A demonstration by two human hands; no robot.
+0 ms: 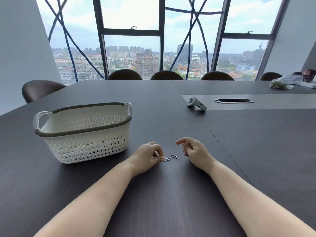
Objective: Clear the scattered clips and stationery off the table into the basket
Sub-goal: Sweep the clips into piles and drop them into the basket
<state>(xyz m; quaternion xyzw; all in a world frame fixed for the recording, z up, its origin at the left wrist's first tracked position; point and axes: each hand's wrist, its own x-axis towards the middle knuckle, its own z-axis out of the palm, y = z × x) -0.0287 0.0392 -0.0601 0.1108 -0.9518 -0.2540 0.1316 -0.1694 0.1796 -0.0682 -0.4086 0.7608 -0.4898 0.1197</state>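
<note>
Two paper clips lie on the dark table [171,103]: the left paper clip [167,159] is touched by the left hand's [147,157] fingertips, while the right paper clip [175,156] lies free. The right hand [193,151] hovers loosely curled and empty at three o'clock. The white basket [83,132] stands at ten o'clock.

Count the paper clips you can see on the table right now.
2. One paper clip lies at the left hand's fingertips; the other paper clip lies just right of it, between both hands. More may sit unseen inside the basket.

Bare forearms, sleeveless; left hand [147,155], right hand [195,151] ringless.
</note>
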